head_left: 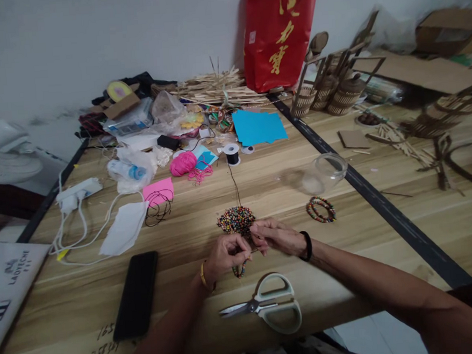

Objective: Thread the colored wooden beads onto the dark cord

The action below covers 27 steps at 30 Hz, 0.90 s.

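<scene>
My left hand [230, 253] is closed in a pinch at the end of a short strand of colourful beads [238, 269], which hangs below the fingers. Close beside it, my right hand [273, 236] is pinched too, on what looks like the thin cord of that strand; the fingertips hide most of it. Just beyond both hands lies a pile of multicoloured beads [235, 219]. A dark cord [235, 185] runs from a spool [231, 154] down to this pile. Scissors with pale handles [269, 304] lie slightly open on the table in front of me.
A finished-looking bead bracelet [321, 210] and a glass jar [328, 171] are at the right. A black phone [136, 295] lies at the left, near a white power strip [79, 193]. Pink yarn [183, 163] and blue sheets [260, 127] sit farther back, with bamboo baskets [345, 94] beyond.
</scene>
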{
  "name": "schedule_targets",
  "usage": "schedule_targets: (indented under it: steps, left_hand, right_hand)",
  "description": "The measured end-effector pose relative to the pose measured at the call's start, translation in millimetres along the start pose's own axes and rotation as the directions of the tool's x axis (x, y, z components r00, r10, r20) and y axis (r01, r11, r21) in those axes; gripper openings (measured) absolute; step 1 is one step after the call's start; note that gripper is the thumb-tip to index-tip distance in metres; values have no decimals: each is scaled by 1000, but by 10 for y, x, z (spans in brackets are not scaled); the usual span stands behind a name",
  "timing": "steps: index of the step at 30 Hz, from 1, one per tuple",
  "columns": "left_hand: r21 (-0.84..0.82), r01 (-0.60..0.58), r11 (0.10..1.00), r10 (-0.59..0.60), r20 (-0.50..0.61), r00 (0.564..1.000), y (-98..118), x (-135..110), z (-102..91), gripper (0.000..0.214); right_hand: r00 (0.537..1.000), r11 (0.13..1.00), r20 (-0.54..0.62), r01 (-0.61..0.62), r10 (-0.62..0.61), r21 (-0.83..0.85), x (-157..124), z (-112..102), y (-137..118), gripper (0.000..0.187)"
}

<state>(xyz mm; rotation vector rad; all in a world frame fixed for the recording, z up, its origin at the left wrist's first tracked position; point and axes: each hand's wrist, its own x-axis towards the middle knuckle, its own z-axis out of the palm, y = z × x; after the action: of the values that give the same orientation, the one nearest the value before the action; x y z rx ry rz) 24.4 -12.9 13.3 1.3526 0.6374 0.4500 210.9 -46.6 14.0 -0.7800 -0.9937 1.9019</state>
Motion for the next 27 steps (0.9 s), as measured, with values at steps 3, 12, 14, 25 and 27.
schedule_targets:
  steps: [3,12,14,25,27]
  left_hand:
    - [13,6,1000,-6,-21,1000,12,-13,-22,34]
    - [-29,4,1000,-7,-104,995,54,-29,-15,29]
    - [-7,-8,1000,8,-125,992,63,-27,-12,29]
    - [26,-10,1000,15,-193,981,36,4,-13,30]
    - [13,0,1000,2,-191,982,39,3,-11,30]
  right_hand:
    - [998,993,-21,52,-55,-110,-20,-45,-23,43]
    - [786,569,-173,257,-593,-781,-78,-141,-95,18]
    - [740,495,-180,229,-648,-838,-100,-158,-108,20]
    - [829,347,221,436,-514,-830,-139,91,55,15]
    - [843,334,201,401,-499,-853,-124,90,105,13]
